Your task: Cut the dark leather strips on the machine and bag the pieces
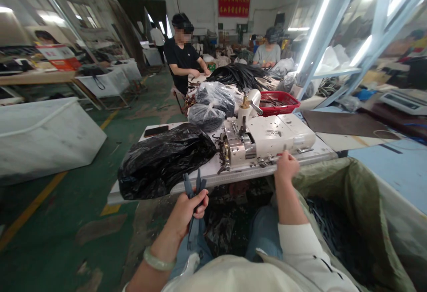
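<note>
Head-worn view, forward and down onto the left hand (185, 216) and right hand (287, 167)

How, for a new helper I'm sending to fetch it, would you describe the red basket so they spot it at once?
Start at the long white workbench directly ahead of the camera wearer, and find the big cream-coloured machine on it. The red plastic basket sits just behind that machine, right of the bulging plastic bags, and it is the only bright red container on the bench.

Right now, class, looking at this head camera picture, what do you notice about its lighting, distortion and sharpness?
In the head view, the tube lights flare at upper right, the wide lens bows the window frames, and the right hand looks slightly soft.
</note>
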The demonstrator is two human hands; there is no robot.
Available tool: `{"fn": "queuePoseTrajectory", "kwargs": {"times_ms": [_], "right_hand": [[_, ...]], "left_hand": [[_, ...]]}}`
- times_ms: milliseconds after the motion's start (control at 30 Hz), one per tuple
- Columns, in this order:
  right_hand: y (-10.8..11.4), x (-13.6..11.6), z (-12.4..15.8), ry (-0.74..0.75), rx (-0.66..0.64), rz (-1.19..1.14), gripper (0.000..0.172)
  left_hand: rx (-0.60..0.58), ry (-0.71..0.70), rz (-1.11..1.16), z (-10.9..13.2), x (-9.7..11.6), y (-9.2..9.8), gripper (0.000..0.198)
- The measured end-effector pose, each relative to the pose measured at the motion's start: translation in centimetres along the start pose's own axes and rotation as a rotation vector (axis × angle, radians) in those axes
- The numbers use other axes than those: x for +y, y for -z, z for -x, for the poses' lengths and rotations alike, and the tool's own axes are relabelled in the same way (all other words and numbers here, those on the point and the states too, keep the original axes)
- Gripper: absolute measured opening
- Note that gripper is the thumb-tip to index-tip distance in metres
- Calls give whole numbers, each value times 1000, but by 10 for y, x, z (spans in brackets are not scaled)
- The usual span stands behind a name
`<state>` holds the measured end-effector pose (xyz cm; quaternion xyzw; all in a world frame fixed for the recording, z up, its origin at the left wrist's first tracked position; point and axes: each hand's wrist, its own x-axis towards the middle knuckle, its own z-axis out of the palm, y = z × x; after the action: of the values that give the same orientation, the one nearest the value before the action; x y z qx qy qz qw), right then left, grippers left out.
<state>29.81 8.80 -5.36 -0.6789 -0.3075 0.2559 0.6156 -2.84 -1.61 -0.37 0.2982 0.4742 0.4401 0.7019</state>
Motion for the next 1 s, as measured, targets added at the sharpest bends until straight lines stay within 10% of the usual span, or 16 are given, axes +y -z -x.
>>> {"fn": "queuePoseTrajectory", "kwargs": {"times_ms": [100,200,267,500,667,1000], "right_hand": [[91,38,1,66,564,455,42],[146,57,11,81,770,727,60],[145,45,30,106,579,652,60],[10,-32,172,-202,-1022,-82,45],[-27,-31,221,-24,-1028,-49,37],[-12,-31,192,-689,-1289,-554,35]], "left_hand": [[-58,22,33,-1,3,-5,34],[-98,52,61,-5,3,-13,32],[-111,51,84,-9,0,-21,31],[-9,-96,90,-15,-11,-47,27],[228,-254,-14,-11,-16,-42,26],[181,-76,222,-6,-5,-17,25]]}}
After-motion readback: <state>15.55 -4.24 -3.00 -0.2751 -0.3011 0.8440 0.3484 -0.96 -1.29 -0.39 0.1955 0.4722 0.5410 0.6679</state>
